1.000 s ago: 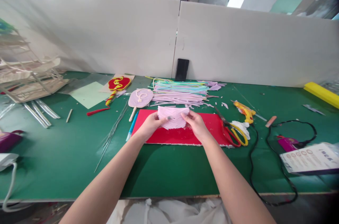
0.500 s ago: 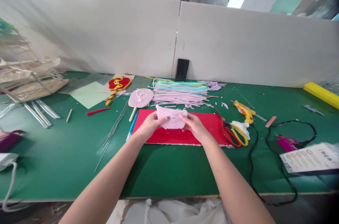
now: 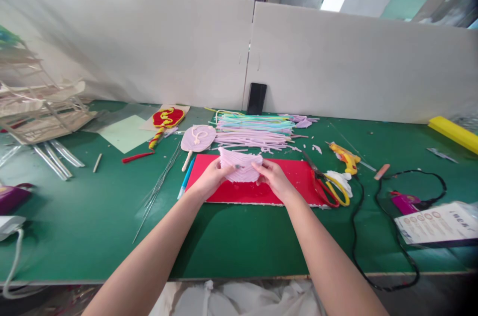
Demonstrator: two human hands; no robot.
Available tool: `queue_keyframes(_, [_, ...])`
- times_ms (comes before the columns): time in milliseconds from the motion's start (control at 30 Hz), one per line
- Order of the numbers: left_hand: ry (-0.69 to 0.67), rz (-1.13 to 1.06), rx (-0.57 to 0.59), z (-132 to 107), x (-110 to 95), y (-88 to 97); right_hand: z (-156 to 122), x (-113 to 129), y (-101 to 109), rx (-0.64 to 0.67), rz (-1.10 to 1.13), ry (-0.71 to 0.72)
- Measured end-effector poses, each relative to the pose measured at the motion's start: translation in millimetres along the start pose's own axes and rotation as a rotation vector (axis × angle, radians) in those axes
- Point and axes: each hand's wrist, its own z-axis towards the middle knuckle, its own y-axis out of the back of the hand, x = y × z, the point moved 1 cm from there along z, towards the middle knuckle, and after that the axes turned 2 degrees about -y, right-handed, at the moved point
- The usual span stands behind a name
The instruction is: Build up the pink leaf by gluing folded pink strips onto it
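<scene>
Head view: my left hand and right hand each grip one side of a ribbed lilac panel, thumbs on its near face, fingers closed behind. The panel is over the red board; contact cannot be determined. Scissors overlap the board's right end; lilac pipe cleaners lie beyond it.

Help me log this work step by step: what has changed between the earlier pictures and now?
The pink piece has shifted slightly to the left, and the right hand has moved left with it. Nothing was taken hold of or let go; the left hand and right hand both still hold the piece. The red board, scissors and glue gun stayed as they were.
</scene>
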Motion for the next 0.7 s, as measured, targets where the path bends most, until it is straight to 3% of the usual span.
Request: queue_keyframes(700, [0.006, 0.194, -0.072, 4.4, 5.9, 4.8, 0.5, 1.4, -0.6, -0.084, -0.024, 0.068])
